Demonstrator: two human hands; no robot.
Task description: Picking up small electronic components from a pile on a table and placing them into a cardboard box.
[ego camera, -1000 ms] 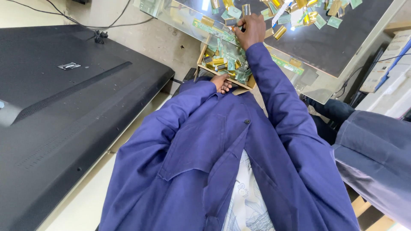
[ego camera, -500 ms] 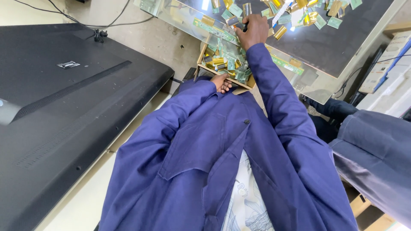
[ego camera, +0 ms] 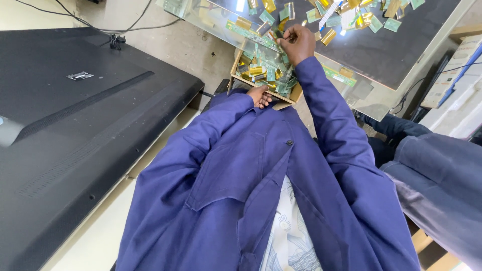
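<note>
Now my left hand (ego camera: pixel 260 96) grips the near edge of the cardboard box (ego camera: pixel 236 62) of flex-cable strips, while my right hand (ego camera: pixel 297 42) pinches one strip (ego camera: pixel 290 11) just above it.

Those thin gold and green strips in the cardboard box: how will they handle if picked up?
The strips look thin and bent, so probably floppy and light. They lie tangled in the cardboard box, so several may lift together. The right hand pinches one.
</note>
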